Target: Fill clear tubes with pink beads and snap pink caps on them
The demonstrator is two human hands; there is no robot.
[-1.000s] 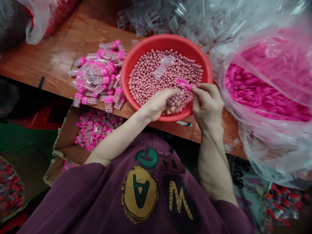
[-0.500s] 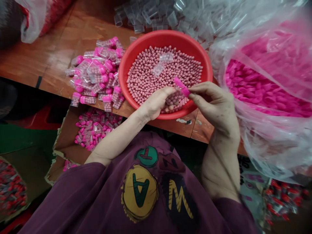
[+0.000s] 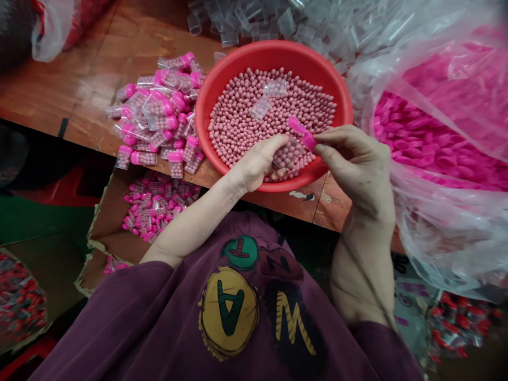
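Observation:
Over the near side of a red basin (image 3: 273,48) full of pink beads (image 3: 234,116), my left hand (image 3: 262,161) is closed around a clear plastic tube (image 3: 289,153) filled with beads. My right hand (image 3: 349,164) pinches a pink flip cap (image 3: 308,141) between thumb and forefinger, its lid standing open. The cap is right beside the tube's mouth; whether they touch I cannot tell. Two more bead-filled clear tubes (image 3: 261,108) lie on the beads.
Capped tubes (image 3: 159,114) are piled left of the basin, with more in a cardboard box (image 3: 111,211) below the table (image 3: 79,95). A plastic bag (image 3: 420,206) of pink caps (image 3: 432,153) stands at right. Clear tubes without caps (image 3: 254,21) are heaped behind.
My right hand and the flip cap have shifted slightly right in view, and the tube in my left hand shows more clearly. Both hands keep their hold.

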